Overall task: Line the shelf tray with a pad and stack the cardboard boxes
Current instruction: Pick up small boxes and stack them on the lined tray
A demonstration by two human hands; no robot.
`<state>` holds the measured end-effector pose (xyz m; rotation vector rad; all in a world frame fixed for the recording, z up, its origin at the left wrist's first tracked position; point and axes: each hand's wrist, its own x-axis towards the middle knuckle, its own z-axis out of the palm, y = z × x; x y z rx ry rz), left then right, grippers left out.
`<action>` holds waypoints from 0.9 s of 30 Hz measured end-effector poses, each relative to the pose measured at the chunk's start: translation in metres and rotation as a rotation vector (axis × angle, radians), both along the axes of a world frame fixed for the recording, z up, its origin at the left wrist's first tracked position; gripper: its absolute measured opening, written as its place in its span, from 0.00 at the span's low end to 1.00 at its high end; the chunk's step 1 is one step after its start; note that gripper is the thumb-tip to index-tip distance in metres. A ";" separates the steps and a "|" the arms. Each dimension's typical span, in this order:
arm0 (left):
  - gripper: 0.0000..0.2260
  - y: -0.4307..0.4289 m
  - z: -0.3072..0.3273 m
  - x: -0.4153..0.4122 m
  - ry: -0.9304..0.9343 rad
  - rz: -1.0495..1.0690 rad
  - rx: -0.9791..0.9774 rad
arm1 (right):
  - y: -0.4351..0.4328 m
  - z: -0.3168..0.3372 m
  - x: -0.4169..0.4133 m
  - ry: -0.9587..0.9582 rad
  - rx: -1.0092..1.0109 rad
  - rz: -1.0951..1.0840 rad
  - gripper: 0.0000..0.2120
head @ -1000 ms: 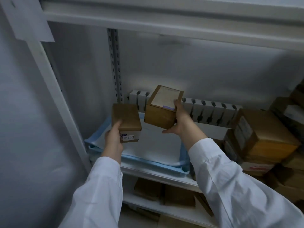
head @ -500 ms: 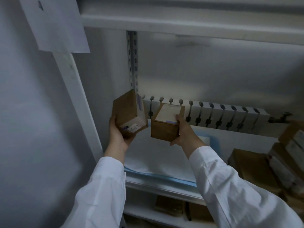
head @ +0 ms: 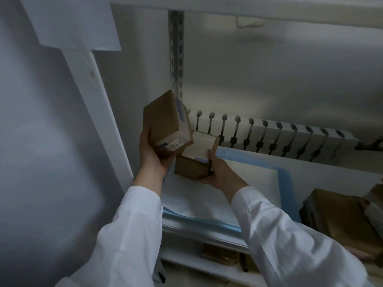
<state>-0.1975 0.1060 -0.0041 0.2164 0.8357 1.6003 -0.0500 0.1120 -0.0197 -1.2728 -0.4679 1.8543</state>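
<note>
My left hand [head: 152,155] grips a brown cardboard box [head: 163,121] from below, tilted on end with its labelled face turned toward me. My right hand [head: 220,172] holds a second brown box [head: 193,167] with a white label on top, thumb on the label. The two boxes touch at a corner above the back left part of the blue shelf tray [head: 287,183]. A white pad [head: 223,195] with a blue border lies in the tray.
A white rack of slotted clips [head: 275,137] runs along the back of the shelf. More brown boxes [head: 339,216] are piled at the right. A perforated metal upright [head: 176,52] stands behind the left box. A lower shelf [head: 219,257] holds further boxes.
Both boxes have come together and moved toward the tray's back left corner. The left box has tipped further onto its end; the right box has sunk lower.
</note>
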 end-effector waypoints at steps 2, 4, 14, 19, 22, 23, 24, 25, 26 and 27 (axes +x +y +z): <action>0.23 0.003 -0.002 -0.003 0.006 0.003 0.004 | 0.003 -0.008 -0.009 0.034 0.023 0.011 0.24; 0.24 0.004 -0.003 -0.006 0.015 0.010 -0.005 | 0.007 -0.019 -0.014 0.028 0.045 0.008 0.21; 0.25 0.009 -0.010 -0.014 0.054 0.014 -0.028 | 0.015 -0.029 -0.018 -0.187 0.028 0.148 0.19; 0.23 0.010 -0.007 -0.011 0.072 0.013 -0.058 | 0.022 -0.023 -0.013 -0.285 0.012 0.183 0.19; 0.23 0.009 -0.004 -0.007 0.093 -0.014 -0.060 | 0.025 -0.015 -0.011 -0.376 -0.018 0.238 0.19; 0.23 0.010 -0.004 -0.006 0.100 -0.024 -0.068 | 0.025 -0.013 -0.010 -0.412 -0.030 0.260 0.18; 0.23 0.011 -0.003 -0.005 0.105 -0.037 -0.079 | 0.025 -0.011 -0.008 -0.443 -0.033 0.280 0.18; 0.23 0.011 -0.004 -0.005 0.115 -0.047 -0.092 | 0.025 -0.010 -0.007 -0.469 -0.031 0.298 0.17; 0.23 0.011 -0.003 -0.003 0.121 -0.061 -0.105 | 0.025 -0.009 -0.006 -0.494 -0.025 0.313 0.17; 0.23 0.012 -0.004 -0.002 0.130 -0.076 -0.116 | 0.023 -0.009 -0.005 -0.516 -0.018 0.327 0.17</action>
